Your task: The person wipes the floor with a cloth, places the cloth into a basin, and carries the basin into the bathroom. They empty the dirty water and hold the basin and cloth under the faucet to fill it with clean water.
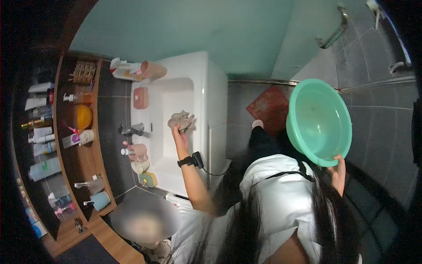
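A crumpled grey cloth (180, 120) is gripped in my left hand (181, 134), over the basin of the white sink (201, 97). A black strap with a small device is around that wrist. My right hand (337, 173) has its fingers curled over the rim of a large mint-green plastic tub (295, 145). The tub is tilted, and light glints off its inside. Below the tub in this view, a red mat (267, 108) lies on the floor beside my foot.
Along the sink's far edge are a faucet (134, 129), a pink soap box (140, 97), a pink cup (154, 70), and a yellow-green sponge (148, 179). Wooden shelves (83, 160) with several bottles stand at the left. A glass panel with a metal handle (336, 35) is at the top.
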The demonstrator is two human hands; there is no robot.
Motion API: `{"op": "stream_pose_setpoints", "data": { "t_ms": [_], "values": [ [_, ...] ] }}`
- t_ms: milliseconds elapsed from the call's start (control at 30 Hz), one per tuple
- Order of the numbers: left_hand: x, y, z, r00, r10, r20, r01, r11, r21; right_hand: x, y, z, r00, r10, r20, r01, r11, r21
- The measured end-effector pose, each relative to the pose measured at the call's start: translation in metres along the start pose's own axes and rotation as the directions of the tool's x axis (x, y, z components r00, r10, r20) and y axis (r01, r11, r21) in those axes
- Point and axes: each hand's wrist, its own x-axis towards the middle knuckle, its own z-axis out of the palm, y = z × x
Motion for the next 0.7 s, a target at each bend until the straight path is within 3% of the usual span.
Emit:
{"op": "stream_pose_setpoints", "data": {
  "t_ms": [100,167,200,233,267,300,367,500,600,700],
  "values": [
    [-0.016,-0.021,0.050,0.994,-0.066,0.087,0.067,0.998,-0.014,0.053,0.021,-0.060,0.961,0.261,-0.087,-0.240,0.951,0.196],
    [-0.021,-0.039,0.082,0.981,-0.111,0.161,0.113,0.994,0.002,0.058,0.020,-0.061,0.964,0.250,-0.087,-0.193,0.888,0.417],
    [-0.027,-0.045,0.105,0.972,-0.146,0.182,0.146,0.989,0.009,0.051,0.005,-0.051,0.960,0.237,-0.147,-0.153,0.889,0.433],
    [-0.035,-0.051,0.130,0.963,-0.162,0.214,0.163,0.986,0.012,0.067,0.012,-0.080,0.962,0.268,0.056,-0.271,0.900,0.341],
    [-0.041,-0.057,0.155,0.954,-0.176,0.245,0.177,0.984,0.016,0.076,0.024,-0.106,0.968,0.246,-0.049,-0.212,0.907,0.363],
    [-0.047,-0.062,0.178,0.944,-0.186,0.272,0.188,0.982,0.021,0.060,-0.005,-0.083,0.963,0.226,-0.150,-0.155,0.913,0.378],
    [-0.059,-0.075,0.228,0.916,-0.233,0.327,0.220,0.973,0.074,0.074,-0.001,-0.110,0.982,0.140,-0.124,-0.082,0.919,0.385],
    [-0.090,-0.106,0.320,0.846,-0.317,0.429,0.241,0.944,0.223,0.084,-0.018,-0.141,0.961,0.116,-0.252,-0.029,0.945,0.326],
    [-0.124,-0.112,0.405,0.807,-0.363,0.465,0.222,0.917,0.331,0.101,-0.018,-0.164,0.965,0.025,-0.262,0.093,0.899,0.429],
    [-0.162,-0.097,0.484,0.686,-0.378,0.622,0.137,0.906,0.400,0.093,-0.034,-0.172,0.961,-0.002,-0.276,0.140,0.865,0.482]
  ]
}}
